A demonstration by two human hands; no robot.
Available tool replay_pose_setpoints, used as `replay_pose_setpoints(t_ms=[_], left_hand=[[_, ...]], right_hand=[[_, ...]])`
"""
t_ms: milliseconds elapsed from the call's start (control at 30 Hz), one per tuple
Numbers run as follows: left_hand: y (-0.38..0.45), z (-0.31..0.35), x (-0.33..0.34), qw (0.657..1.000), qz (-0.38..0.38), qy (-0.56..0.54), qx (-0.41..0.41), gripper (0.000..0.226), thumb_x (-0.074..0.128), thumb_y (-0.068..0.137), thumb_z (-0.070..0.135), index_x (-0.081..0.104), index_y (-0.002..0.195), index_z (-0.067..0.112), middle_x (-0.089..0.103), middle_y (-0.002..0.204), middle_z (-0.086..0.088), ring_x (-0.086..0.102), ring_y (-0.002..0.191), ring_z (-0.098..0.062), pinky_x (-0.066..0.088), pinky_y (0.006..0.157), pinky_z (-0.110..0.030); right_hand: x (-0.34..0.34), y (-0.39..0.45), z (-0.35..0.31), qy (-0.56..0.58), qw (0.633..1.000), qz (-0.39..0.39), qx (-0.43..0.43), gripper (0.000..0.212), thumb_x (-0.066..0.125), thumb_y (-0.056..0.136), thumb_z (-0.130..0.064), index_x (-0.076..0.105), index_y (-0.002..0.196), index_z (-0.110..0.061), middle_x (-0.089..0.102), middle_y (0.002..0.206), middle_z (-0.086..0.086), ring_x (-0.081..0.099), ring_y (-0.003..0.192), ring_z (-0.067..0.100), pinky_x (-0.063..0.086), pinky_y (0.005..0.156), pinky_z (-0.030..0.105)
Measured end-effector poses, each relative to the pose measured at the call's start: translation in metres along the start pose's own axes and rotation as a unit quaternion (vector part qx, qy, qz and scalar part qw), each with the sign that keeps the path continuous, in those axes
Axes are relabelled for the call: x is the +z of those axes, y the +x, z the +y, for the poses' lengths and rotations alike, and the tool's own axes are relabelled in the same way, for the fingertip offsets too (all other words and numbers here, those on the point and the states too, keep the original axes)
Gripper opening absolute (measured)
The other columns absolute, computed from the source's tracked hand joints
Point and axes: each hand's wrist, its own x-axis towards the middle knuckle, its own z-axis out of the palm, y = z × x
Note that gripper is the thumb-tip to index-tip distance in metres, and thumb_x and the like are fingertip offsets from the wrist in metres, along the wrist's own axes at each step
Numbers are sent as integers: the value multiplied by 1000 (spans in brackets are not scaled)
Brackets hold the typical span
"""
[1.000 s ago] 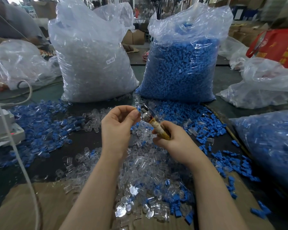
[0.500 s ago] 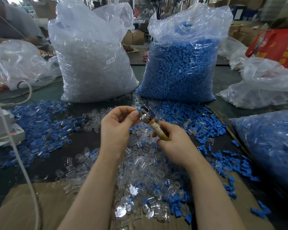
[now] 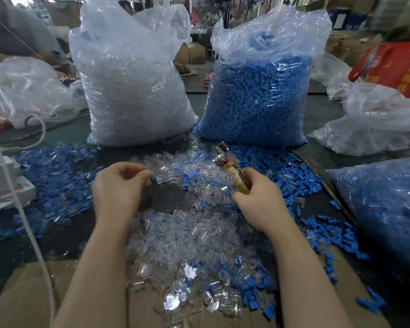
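My right hand (image 3: pixel 258 200) grips a small tool (image 3: pixel 225 159) by its tape-wrapped yellowish handle, metal head pointing up and away. My left hand (image 3: pixel 116 190) hovers to the left of it, apart from the tool, fingers curled with thumb near the fingertips; motion blur hides whether it holds a piece. Below and between both hands lies a heap of clear plastic pieces (image 3: pixel 187 233) mixed with blue ones. Loose blue pieces (image 3: pixel 282 166) spread to the right of the tool.
A tall bag of clear pieces (image 3: pixel 133 86) and a tall bag of blue pieces (image 3: pixel 258 95) stand behind. Another blue-filled bag (image 3: pixel 384 204) lies right. Blue-and-clear pieces (image 3: pixel 57 176) are scattered left, beside a white device (image 3: pixel 0 181) and its cable (image 3: pixel 29 233). Cardboard (image 3: pixel 21 299) covers the near edge.
My left hand has pulled away from the tool's head, moving left and down. My right hand with the tool has shifted slightly right.
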Motion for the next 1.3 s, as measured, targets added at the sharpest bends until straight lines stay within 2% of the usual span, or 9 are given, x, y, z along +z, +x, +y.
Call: replay_pose_setpoints(t_ms=[100,200,400,600,800,967,1067,1133,1300], left_hand=[[8,-18,-16,971,51,232,-24,4,72,87,23,74,91,23,70,95,-7,63,94,-32,49,77,-39],[11,-29,-24,939,44,332,-82,11,69,89,21,74,99,19,67,108,-16,61,101,-39,47,75,-41],[12,-29,-24,933,51,346,-90,26,67,90,20,69,114,10,62,116,-23,58,105,-42,48,82,-45],[7,-24,-17,950,-34,303,-66,15,59,92,18,73,99,17,67,97,-10,57,88,-31,44,69,-36],[9,-19,-17,920,-56,384,-54,37,58,96,30,60,130,16,60,127,-18,55,115,-40,44,95,-46],[-2,2,0,964,-118,240,16,13,67,90,30,71,101,27,68,92,8,62,89,-17,47,81,-32],[-11,13,15,960,-183,208,43,9,71,87,30,67,79,34,62,74,20,56,71,1,41,65,-23],[-14,15,23,953,-219,203,48,13,72,87,30,66,76,34,64,75,19,58,69,1,42,58,-21],[-18,13,30,948,-239,198,61,14,73,86,28,66,75,34,67,76,16,62,71,-3,50,65,-26]], right_hand=[[-2,0,3,-18,1000,14,14,16,60,84,-26,46,80,-32,57,74,-10,54,64,12,34,51,30],[-2,0,4,-27,999,16,22,17,61,84,-25,46,79,-31,56,72,-8,53,62,14,32,49,29],[-4,0,4,-39,998,25,38,17,60,82,-24,45,78,-29,57,73,-8,53,63,13,33,49,30],[-5,1,9,-49,994,73,69,16,61,88,-28,50,76,-26,57,70,-8,52,62,12,30,49,27],[-8,1,15,-84,985,102,111,20,61,90,-30,56,74,-19,58,66,-1,51,60,17,30,48,27],[-12,1,16,-133,980,42,140,19,63,86,-27,56,71,-18,57,65,1,51,58,16,28,46,27],[-16,3,18,-133,979,-19,155,16,65,83,-27,60,75,-14,60,67,5,56,61,21,33,47,28],[-17,2,17,-153,975,-49,153,21,69,81,-33,63,80,-13,61,69,5,57,61,20,35,48,27],[-8,0,11,-200,967,-52,149,26,72,80,-43,61,80,-20,61,73,2,57,65,19,37,50,28]])
